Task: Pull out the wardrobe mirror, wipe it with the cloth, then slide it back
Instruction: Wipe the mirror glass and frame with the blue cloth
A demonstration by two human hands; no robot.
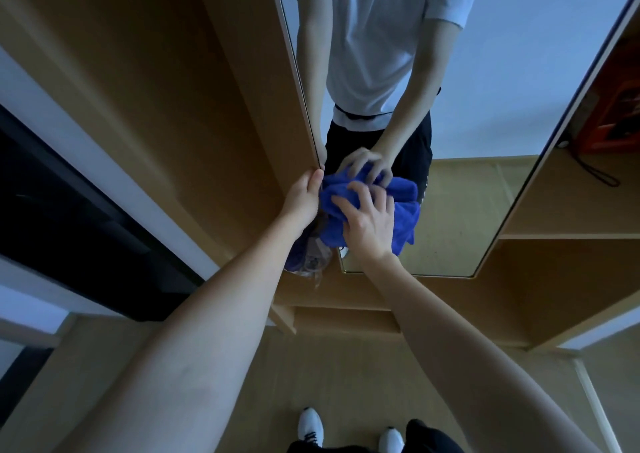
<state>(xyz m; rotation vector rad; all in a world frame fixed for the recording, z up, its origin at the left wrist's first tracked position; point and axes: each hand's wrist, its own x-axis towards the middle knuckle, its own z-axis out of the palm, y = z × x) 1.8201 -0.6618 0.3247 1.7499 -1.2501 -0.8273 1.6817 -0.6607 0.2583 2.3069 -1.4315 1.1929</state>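
Right hand (pixel 369 215): fingers are spreading and curling over the bunched blue cloth (pixel 401 206), pressing it flat against the glass.
Left hand (pixel 304 194): fingers are wrapping round the left edge of the mirror, thumb lying on the front side near the cloth; it is gripping the frame just beside the bunched fabric.
Wardrobe mirror (pixel 478 106): a tall, narrow panel, standing pulled out in front of the wardrobe carcass; it is reflecting the person's white T-shirt, dark trousers and both hands.
Cloth position: sitting low on the glass, close to the left edge and above the bottom edge.
Left side: a wooden wardrobe panel (pixel 180 106) is running along the mirror's left edge, touching or nearly touching it; I cannot tell which.
Right side: open wardrobe shelves (pixel 568 234) are lying past the mirror's right edge, with an orange box (pixel 613 120) on the upper shelf.
Glass to the right of the cloth: showing bare up to the right edge.
Below: white shoes (pixel 310 425) are standing on the wooden floor (pixel 346 376).
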